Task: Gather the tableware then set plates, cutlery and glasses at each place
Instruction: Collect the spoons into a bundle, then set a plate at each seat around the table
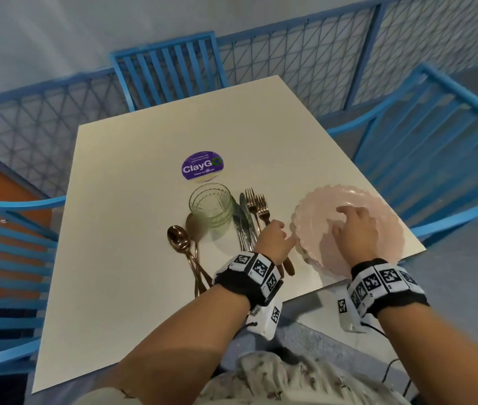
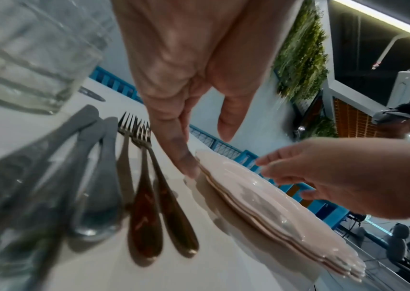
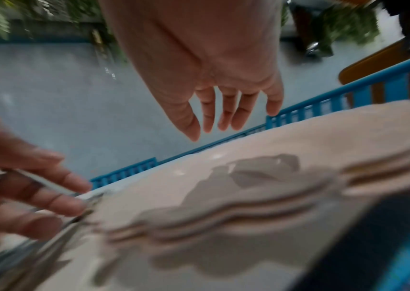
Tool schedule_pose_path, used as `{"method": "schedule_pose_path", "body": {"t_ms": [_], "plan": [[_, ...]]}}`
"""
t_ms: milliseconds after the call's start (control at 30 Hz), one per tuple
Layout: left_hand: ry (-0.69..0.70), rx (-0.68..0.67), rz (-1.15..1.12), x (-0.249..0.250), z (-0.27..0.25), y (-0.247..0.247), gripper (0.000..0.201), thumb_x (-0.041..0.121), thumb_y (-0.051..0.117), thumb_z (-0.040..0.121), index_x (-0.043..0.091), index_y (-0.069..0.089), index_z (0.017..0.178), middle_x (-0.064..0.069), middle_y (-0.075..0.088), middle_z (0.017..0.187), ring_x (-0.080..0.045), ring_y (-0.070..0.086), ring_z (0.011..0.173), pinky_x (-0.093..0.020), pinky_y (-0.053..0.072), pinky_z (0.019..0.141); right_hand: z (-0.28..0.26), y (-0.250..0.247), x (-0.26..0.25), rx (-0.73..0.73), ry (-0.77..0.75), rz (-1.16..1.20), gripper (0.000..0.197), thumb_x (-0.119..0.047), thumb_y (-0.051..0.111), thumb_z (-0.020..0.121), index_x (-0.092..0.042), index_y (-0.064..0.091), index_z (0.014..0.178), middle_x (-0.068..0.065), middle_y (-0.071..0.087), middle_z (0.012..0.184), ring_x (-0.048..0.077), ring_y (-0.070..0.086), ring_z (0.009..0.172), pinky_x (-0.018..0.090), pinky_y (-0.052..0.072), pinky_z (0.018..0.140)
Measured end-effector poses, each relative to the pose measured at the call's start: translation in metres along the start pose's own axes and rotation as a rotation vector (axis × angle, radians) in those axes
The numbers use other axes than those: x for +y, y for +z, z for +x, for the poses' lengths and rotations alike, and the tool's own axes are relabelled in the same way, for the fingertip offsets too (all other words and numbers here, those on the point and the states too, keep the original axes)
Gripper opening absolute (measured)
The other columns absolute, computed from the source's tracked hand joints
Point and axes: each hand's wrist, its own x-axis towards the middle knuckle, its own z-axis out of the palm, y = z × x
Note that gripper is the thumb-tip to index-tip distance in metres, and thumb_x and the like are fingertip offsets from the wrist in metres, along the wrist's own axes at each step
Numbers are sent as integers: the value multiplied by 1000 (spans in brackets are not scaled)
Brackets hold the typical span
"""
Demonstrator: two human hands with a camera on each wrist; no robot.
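Observation:
A stack of pink scalloped plates (image 1: 334,190) sits near the right corner of the cream table (image 1: 115,200). My left hand (image 1: 283,234) is open, and its straight index fingertip (image 2: 189,167) touches the left rim of the plates (image 2: 261,200). My right hand (image 1: 345,220) hovers over the top plate (image 3: 298,141), its fingers (image 3: 226,120) relaxed and holding nothing. Left of the plates lie two forks (image 1: 258,206), knives (image 1: 242,225) and copper spoons (image 1: 180,239). A ribbed clear glass (image 1: 211,204) stands between the spoons and knives.
A purple round sticker (image 1: 202,166) marks the table's middle. Blue slatted chairs stand at the far side (image 1: 167,65), the left (image 1: 7,229) and the right (image 1: 436,135), with a blue mesh fence behind. The plate stack lies close to the table's near right edge.

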Motion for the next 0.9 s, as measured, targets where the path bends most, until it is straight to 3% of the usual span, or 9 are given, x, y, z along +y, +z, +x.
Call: {"method": "schedule_pose_path", "body": {"t_ms": [67, 233, 300, 367, 500, 600, 667, 800, 900], "plan": [[-47, -29, 42, 4, 8, 11, 49, 26, 53, 92, 2, 40, 132, -14, 62, 117, -30, 62, 102, -36, 50, 89, 4, -4, 23, 34, 126, -83, 42, -17, 53, 91, -10, 47, 131, 21, 40, 137, 42, 40, 121, 51, 36, 98], [-111, -88, -73, 9, 20, 29, 25, 12, 53, 87, -4, 55, 107, -21, 59, 83, -29, 55, 74, -38, 45, 68, 13, -6, 56, -2, 375, 2, 56, -9, 54, 88, 0, 29, 138, 27, 23, 146, 43, 26, 132, 55, 27, 106], [-108, -83, -91, 9, 22, 32, 26, 9, 53, 86, -6, 56, 107, -32, 62, 92, -34, 58, 75, -40, 47, 68, 17, -6, 62, -4, 404, 57, 56, -2, 50, 89, 2, 26, 140, 30, 27, 142, 45, 30, 129, 52, 28, 106], [-98, -59, -42, 8, 22, 33, 29, 10, 53, 86, -3, 57, 112, -27, 65, 105, -35, 63, 86, -38, 51, 74, 20, -9, 64, -23, 412, 96, 55, 2, 46, 89, 3, 26, 140, 30, 31, 139, 45, 36, 125, 50, 30, 106], [-114, 61, 1, 6, 17, 23, 32, 16, 54, 89, 0, 52, 117, -15, 64, 111, -31, 62, 102, -34, 50, 81, 24, -20, 53, -25, 335, 164, 51, 4, 49, 89, 6, 33, 137, 29, 35, 137, 44, 43, 121, 45, 35, 103], [-100, 161, -180, 16, 7, 5, 38, 15, 49, 94, 2, 37, 128, -11, 57, 118, -28, 57, 105, -30, 45, 82, 28, -32, 31, 23, 226, 205, 50, 0, 51, 89, 4, 38, 137, 28, 43, 133, 42, 45, 119, 42, 37, 101], [-70, 234, -333, 28, -1, -14, 36, 17, 43, 97, 3, 35, 129, -7, 53, 113, -23, 54, 101, -29, 44, 84, 33, -43, 11, 50, 167, 231, 50, -5, 53, 88, 1, 42, 136, 25, 47, 132, 39, 46, 121, 40, 37, 102], [12, 404, -571, 40, -14, -60, 33, 27, 32, 99, 11, 45, 125, -9, 55, 118, -29, 55, 111, -49, 46, 98, 36, -65, -35, 89, 61, 357, 53, -13, 57, 87, -3, 43, 137, 19, 52, 131, 33, 48, 121, 38, 38, 102], [44, 481, -785, 38, -27, -97, 34, 29, 29, 99, 17, 53, 119, -9, 60, 117, -27, 59, 108, -48, 50, 94, 31, -71, -71, 91, -6, 438, 52, -14, 59, 86, -4, 44, 135, 15, 54, 130, 29, 50, 119, 33, 40, 97]]}}
